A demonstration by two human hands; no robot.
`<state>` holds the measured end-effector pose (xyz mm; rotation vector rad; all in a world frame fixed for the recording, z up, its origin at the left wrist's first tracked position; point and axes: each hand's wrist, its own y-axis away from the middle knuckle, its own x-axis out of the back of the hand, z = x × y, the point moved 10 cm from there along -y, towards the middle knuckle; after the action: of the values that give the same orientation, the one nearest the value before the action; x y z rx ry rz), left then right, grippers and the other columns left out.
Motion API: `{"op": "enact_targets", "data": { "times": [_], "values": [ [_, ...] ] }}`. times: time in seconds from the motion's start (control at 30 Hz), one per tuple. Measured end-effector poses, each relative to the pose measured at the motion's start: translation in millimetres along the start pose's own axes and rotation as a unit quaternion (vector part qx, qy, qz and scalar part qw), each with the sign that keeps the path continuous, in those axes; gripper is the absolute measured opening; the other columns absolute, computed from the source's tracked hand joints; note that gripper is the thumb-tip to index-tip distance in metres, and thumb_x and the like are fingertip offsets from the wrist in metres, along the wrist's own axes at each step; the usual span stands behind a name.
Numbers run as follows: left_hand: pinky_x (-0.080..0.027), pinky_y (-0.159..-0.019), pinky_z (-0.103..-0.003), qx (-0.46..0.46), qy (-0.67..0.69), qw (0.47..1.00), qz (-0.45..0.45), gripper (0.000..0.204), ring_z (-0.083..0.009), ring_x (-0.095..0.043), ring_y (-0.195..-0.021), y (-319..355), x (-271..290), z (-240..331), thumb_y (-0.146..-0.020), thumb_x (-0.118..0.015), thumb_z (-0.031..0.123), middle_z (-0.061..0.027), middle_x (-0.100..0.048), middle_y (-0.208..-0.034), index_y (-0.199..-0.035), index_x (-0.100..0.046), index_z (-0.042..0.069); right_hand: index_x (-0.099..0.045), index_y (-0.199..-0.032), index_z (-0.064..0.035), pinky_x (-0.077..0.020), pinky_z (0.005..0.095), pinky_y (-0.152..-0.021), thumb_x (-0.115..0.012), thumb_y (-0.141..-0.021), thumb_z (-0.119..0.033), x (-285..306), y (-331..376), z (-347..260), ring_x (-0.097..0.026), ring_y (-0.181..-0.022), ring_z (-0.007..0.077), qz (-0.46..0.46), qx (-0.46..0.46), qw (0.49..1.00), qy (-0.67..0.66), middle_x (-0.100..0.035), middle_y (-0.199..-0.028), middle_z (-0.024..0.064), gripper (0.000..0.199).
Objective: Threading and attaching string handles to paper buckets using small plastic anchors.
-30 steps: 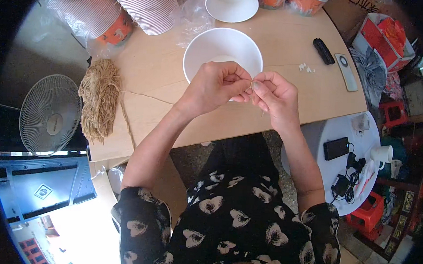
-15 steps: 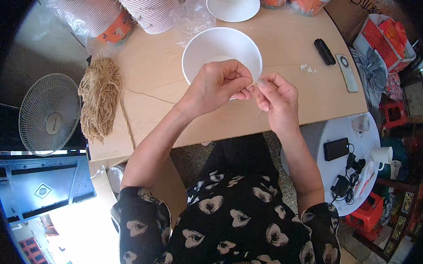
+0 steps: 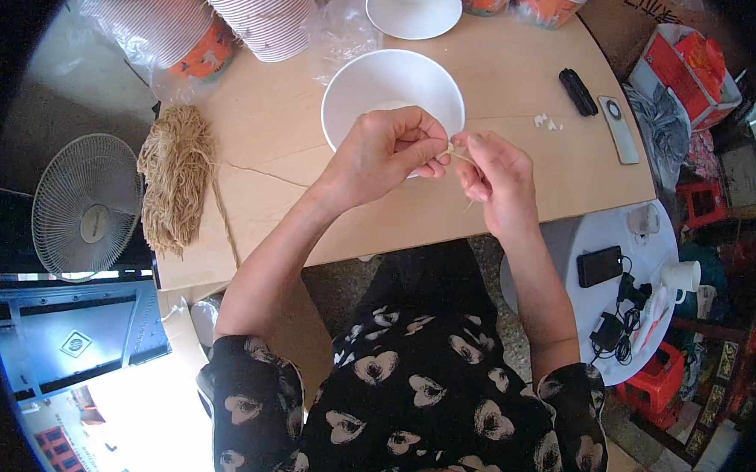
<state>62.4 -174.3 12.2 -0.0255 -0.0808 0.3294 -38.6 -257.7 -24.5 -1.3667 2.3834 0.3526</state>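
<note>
My left hand (image 3: 393,150) is closed in a pinch on a thin tan string (image 3: 463,158) over the near rim of a white bowl (image 3: 349,93). Close beside it, my right hand (image 3: 502,176) also pinches the string, and a short end hangs below its fingers. A tiny pale bit shows between the fingertips; its kind is too small to make out. Left of the hands lies a bundle of tan yarn (image 3: 176,178), with a loose strand running from it toward my left wrist. Several small white pieces (image 3: 548,122) lie on the table to the right.
Behind the bowl stand another white bowl (image 3: 414,9), stacked paper tubs (image 3: 257,16) and clear plastic wrap (image 3: 347,38). A black oblong object (image 3: 579,93) and a pale flat device (image 3: 619,131) lie at the right edge. A fan (image 3: 89,208) stands left of the table (image 3: 293,219).
My right fingers have shifted slightly and turned, so more string shows between the two hands. My left hand keeps its pinch almost in place.
</note>
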Motion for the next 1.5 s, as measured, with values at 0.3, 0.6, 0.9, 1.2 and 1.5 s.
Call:
{"op": "enact_targets", "data": {
  "times": [0.3,0.6,0.9,1.2,1.5],
  "values": [
    [-0.06,-0.075,-0.027,0.006,0.013,1.0,-0.011,0.012,-0.014,-0.07,-0.084,-1.2,-2.2,-2.5,-0.097,-0.062,0.004,-0.0101,-0.07,-0.09,-0.101,-0.063,-0.007,-0.067,-0.099,0.0,-0.0301,0.0179,-0.052,-0.069,-0.094,-0.018,6.3,-5.1,-2.4,-0.045,-0.06,0.0028,0.016,0.049,0.996,0.076,-0.058,-0.07,-0.0033,0.019],
    [-0.056,-0.074,-0.025,-0.01,-0.015,1.0,-0.023,0.026,-0.0124,-0.069,-0.084,4.0,-3.7,5.2,-0.089,-0.069,0.001,-0.01,-0.072,-0.09,-0.112,-0.06,-0.005,-0.07,-0.098,0.0016,-0.0298,0.0182,-0.052,-0.071,-0.092,-0.014,7.5,-3.5,-11.7,-0.043,-0.059,0.0016,0.046,0.075,0.992,0.092,-0.058,-0.07,-0.0049,0.017],
    [-0.057,-0.073,-0.025,0.012,0.017,1.0,0.015,0.022,-0.0118,-0.07,-0.082,-0.2,9.7,3.2,-0.089,-0.067,0.0,-0.0101,-0.073,-0.086,-0.109,-0.059,-0.007,-0.068,-0.098,0.0,-0.0247,0.0178,-0.049,-0.068,-0.094,-0.012,13.9,-9.6,-11.5,-0.038,-0.057,-0.0006,0.037,0.079,0.993,0.08,-0.055,-0.072,-0.0071,0.013],
    [-0.057,-0.076,-0.024,-0.003,-0.013,1.0,0.006,0.022,-0.0107,-0.069,-0.083,1.3,5.3,1.7,-0.089,-0.067,0.0,-0.0088,-0.072,-0.086,-0.109,-0.061,-0.007,-0.068,-0.097,-0.0009,-0.0294,0.0177,-0.051,-0.071,-0.093,-0.021,13.0,-3.3,-14.3,-0.039,-0.057,0.0009,0.049,0.08,0.994,0.05,-0.052,-0.067,-0.0068,0.02],
    [-0.042,-0.052,-0.021,-0.046,-0.053,0.997,0.021,0.015,-0.0017,-0.052,-0.061,-3.0,-1.7,15.4,-0.088,-0.076,0.012,0.0008,-0.067,-0.07,-0.098,-0.075,0.001,-0.067,-0.106,0.0008,-0.0322,0.0159,-0.056,-0.068,-0.095,-0.012,-9.0,1.2,-43.8,-0.045,-0.063,-0.0002,0.029,0.122,0.984,0.126,-0.06,-0.076,-0.0053,0.017]
  ]
}}
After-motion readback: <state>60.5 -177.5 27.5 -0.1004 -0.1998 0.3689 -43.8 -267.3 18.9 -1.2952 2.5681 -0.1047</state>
